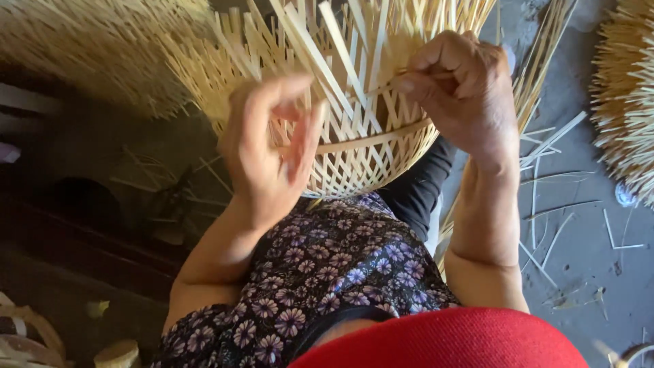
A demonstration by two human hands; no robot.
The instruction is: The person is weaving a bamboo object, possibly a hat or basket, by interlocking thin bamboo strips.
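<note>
The right hand [463, 95] is pinching a thin strip [388, 83] to push it into the basket [354, 136], while the left hand [269, 153] is hanging loosely curled, holding nothing.

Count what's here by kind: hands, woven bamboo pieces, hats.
Hands: 2, left hand, right hand pinching a strip
Woven bamboo pieces: 3, worked basket, blurred piece upper left, bristly piece at right
Red hat: 1
Total: 6
</note>
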